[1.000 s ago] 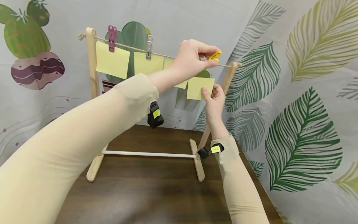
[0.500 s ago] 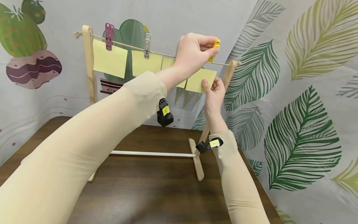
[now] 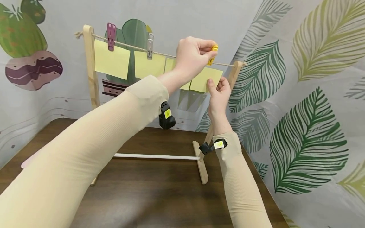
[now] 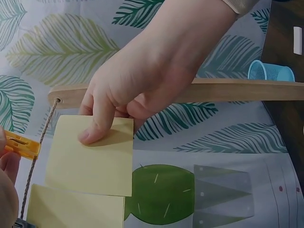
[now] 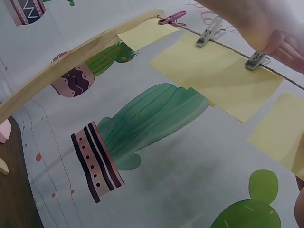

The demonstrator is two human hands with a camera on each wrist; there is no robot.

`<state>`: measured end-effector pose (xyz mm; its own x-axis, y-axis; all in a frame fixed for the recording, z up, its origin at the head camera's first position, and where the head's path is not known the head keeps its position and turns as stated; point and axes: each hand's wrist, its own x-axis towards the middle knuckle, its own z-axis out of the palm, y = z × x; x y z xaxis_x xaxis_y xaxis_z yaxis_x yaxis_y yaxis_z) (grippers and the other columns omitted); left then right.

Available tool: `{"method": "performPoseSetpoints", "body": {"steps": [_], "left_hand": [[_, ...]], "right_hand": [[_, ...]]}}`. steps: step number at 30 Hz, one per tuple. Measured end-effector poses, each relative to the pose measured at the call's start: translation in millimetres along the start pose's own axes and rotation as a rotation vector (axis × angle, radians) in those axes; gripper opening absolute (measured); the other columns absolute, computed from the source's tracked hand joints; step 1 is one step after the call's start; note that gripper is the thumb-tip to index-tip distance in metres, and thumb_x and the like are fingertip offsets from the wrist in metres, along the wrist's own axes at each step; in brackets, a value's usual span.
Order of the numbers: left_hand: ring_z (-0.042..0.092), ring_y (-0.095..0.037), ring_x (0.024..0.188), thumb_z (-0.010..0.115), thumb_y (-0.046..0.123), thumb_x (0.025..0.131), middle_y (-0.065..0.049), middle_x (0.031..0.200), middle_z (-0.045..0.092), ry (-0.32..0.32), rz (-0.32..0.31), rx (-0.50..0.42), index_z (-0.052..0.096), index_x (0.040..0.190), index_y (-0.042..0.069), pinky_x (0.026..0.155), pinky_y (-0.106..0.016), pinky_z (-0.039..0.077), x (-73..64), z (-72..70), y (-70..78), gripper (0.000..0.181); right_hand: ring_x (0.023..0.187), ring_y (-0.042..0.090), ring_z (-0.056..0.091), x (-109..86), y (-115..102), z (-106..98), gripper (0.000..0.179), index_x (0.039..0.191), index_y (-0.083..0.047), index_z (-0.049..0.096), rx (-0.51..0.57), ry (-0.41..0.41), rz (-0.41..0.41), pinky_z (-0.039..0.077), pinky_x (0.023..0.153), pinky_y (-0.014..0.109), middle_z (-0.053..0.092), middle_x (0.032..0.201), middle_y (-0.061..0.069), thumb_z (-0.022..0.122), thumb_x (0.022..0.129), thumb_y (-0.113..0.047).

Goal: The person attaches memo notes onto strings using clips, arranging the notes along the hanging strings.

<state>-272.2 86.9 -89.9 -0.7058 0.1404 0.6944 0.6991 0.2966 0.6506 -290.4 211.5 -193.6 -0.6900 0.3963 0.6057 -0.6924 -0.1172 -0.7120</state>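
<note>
My left hand pinches a yellow clothespin by its upper end, with the tip pointing down at the rope. In the left wrist view the clothespin reaches the rope, just beyond the note's top edge. Lower down, my right hand holds a yellow paper note at its right side, thumb in front and fingers behind. This note lies beside another yellow note, their edges nearly meeting. A purple clothespin and a grey clothespin hold notes farther left. Another grey clothespin shows in the right wrist view.
The rope runs between two wooden posts of a stand on the brown table. A white bar joins the feet. A blue mesh cup stands by the table edge. Printed cloth hangs behind.
The yellow clothespin has turned from sideways to tip down and moved slightly left at the rope. My right hand has raised the note toward the rope, and the note now tilts.
</note>
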Motion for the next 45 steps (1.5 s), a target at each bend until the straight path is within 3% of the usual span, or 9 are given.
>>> {"method": "performPoseSetpoints", "body": {"steps": [28,30,33,36,38,40,45], "left_hand": [[0.072,-0.007,0.094,0.072,0.02,0.09,-0.002,0.11,0.074,-0.044,-0.047,0.025,0.072,0.117,0.011,0.079,-0.013,0.052,-3.6,2.8,-5.0,0.028],[0.072,-0.006,0.093,0.072,0.021,0.09,-0.002,0.11,0.074,-0.049,-0.04,0.045,0.071,0.118,0.012,0.091,-0.01,0.046,-3.7,2.6,-5.4,0.029],[0.072,-0.004,0.091,0.071,0.023,0.091,0.0,0.11,0.074,-0.064,-0.035,0.082,0.07,0.12,0.014,0.109,-0.01,0.027,-4.4,2.3,-5.7,0.031],[0.071,-0.003,0.09,0.071,0.025,0.091,0.001,0.111,0.073,-0.079,-0.036,0.108,0.069,0.122,0.015,0.113,-0.01,0.014,-5.1,1.5,-6.2,0.032],[0.072,-0.003,0.091,0.071,0.025,0.091,0.001,0.111,0.073,-0.081,-0.038,0.108,0.069,0.123,0.015,0.113,-0.01,0.015,-5.4,1.5,-6.7,0.033],[0.071,-0.004,0.092,0.071,0.024,0.091,0.0,0.112,0.073,-0.08,-0.039,0.1,0.068,0.124,0.014,0.108,-0.01,0.027,-5.4,1.8,-7.3,0.034],[0.071,-0.006,0.095,0.071,0.023,0.091,-0.002,0.115,0.072,-0.087,-0.042,0.074,0.067,0.125,0.012,0.078,-0.013,0.052,-4.9,2.1,-9.2,0.036]], "right_hand": [[0.084,0.011,0.063,4.7,-4.8,3.4,0.011,0.097,-0.006,0.059,-0.019,-0.017,-0.002,0.051,0.074,0.02,0.067,0.09,0.001,0.063,0.091,0.003],[0.085,0.012,0.063,5.4,-4.9,3.0,0.011,0.098,-0.005,0.06,-0.022,-0.019,-0.001,0.051,0.075,0.02,0.067,0.09,0.001,0.063,0.091,0.003],[0.086,0.012,0.063,5.8,-5.3,2.2,0.011,0.1,-0.003,0.06,-0.024,-0.021,0.007,0.052,0.075,0.02,0.067,0.091,0.001,0.063,0.091,0.002],[0.087,0.011,0.064,5.5,-5.5,2.2,0.012,0.102,-0.003,0.06,-0.027,-0.02,0.02,0.052,0.076,0.021,0.067,0.092,0.001,0.063,0.092,0.001],[0.087,0.011,0.064,5.4,-4.9,2.3,0.011,0.102,-0.003,0.06,-0.028,-0.021,0.026,0.051,0.076,0.021,0.067,0.092,0.001,0.063,0.092,0.001],[0.088,0.011,0.064,5.2,-4.5,2.6,0.011,0.101,-0.004,0.06,-0.028,-0.021,0.026,0.051,0.076,0.021,0.067,0.092,0.001,0.063,0.092,0.0],[0.087,0.01,0.064,5.0,-3.8,3.1,0.011,0.098,-0.006,0.059,-0.026,-0.019,0.015,0.051,0.077,0.02,0.067,0.091,0.0,0.063,0.092,0.001]]}}
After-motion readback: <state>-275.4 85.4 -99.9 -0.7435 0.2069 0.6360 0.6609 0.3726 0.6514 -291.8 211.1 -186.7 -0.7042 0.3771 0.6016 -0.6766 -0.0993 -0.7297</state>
